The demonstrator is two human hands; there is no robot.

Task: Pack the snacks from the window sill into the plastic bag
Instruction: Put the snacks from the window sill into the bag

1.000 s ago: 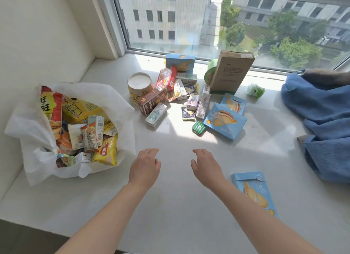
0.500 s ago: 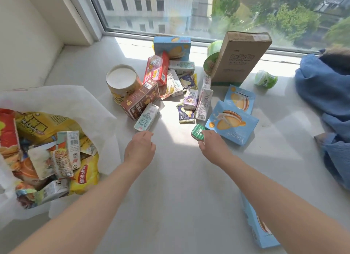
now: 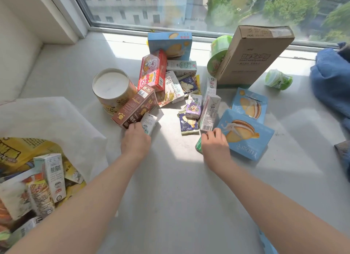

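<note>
Both hands at the near edge of the snack pile on the window sill (image 3: 170, 206).

The left hand (image 3: 135, 142) lies palm down with its fingers curled over the near end of a small white drink carton (image 3: 150, 122), just beside a brown snack box (image 3: 135, 109). The right hand (image 3: 215, 145) covers a small green packet (image 3: 198, 146), fingers bent over it; whether it is actually gripped cannot be told. Touching that hand on its right lies a blue biscuit box (image 3: 246, 134). Behind these lie more cartons and sachets, a round tub (image 3: 111, 88) and an upright cardboard box (image 3: 251, 54). The white plastic bag (image 3: 56, 117), already holding snacks, sits open at far left.
</note>
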